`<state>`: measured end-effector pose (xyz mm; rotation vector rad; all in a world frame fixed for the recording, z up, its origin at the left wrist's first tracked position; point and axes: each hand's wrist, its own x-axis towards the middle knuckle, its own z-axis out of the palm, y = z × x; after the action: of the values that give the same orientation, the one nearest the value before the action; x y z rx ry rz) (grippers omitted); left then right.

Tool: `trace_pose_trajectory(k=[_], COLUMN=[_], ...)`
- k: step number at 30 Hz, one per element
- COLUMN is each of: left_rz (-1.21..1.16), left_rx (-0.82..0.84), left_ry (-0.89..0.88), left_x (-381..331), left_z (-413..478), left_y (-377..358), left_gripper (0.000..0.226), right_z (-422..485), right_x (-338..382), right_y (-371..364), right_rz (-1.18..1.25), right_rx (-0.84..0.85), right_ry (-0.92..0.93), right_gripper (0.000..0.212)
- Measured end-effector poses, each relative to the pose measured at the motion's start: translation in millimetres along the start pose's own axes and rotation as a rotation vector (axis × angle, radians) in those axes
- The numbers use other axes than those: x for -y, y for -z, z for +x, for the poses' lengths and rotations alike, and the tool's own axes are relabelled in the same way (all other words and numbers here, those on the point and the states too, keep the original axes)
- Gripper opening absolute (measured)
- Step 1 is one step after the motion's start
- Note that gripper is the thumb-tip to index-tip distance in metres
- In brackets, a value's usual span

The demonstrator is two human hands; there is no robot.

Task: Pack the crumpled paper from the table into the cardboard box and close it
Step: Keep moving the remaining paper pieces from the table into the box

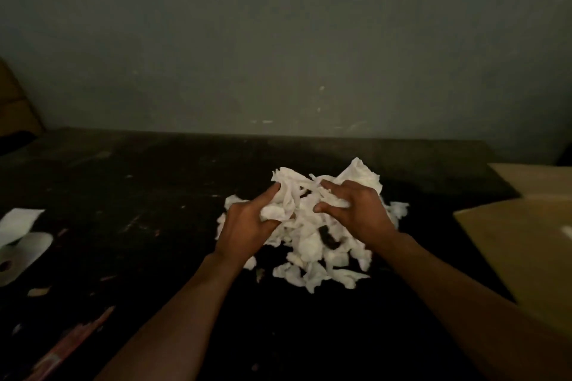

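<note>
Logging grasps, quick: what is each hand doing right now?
Left hand: gripping crumpled paper.
Right hand: gripping the same crumpled paper.

Crumpled paper white, soft, matt; table dark, scuffed, matt; cardboard box brown, smooth, matt.

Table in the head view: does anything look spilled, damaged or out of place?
A pale scrap lies far left of the crumpled paper pile, which the left hand and right hand grip. At the left edge a paper roll lies partly unrolled. The table top looks scratched.
</note>
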<state>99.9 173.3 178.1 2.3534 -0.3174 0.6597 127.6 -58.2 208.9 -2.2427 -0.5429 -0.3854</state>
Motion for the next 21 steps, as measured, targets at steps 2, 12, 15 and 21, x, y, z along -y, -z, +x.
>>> trace_pose_trajectory(k=[2, 12, 15, 21], left_rz=[-0.043, -0.250, -0.259, -0.308], left_rx=[0.013, 0.103, 0.137, 0.217], left_ry=[-0.031, -0.179, -0.202, -0.221], left_x=[-31.5, -186.6, -235.9, -341.1], left_z=[2.7, 34.7, 53.9, 78.9], left_y=[-14.0, -125.8, -178.0, -288.8], left_gripper=[0.059, 0.056, 0.061, 0.062], right_z=[-18.1, -98.4, -116.8, -144.6], right_x=[-4.1, -71.4, -112.3, -210.0], right_y=[29.8, 197.0, 252.3, 359.1], right_rz=[-0.046, -0.154, -0.228, -0.315], right_rx=[-0.019, -0.223, -0.257, -0.291], right_ry=[-0.036, -0.195, -0.220, -0.285], right_gripper=[0.058, 0.056, 0.055, 0.055])
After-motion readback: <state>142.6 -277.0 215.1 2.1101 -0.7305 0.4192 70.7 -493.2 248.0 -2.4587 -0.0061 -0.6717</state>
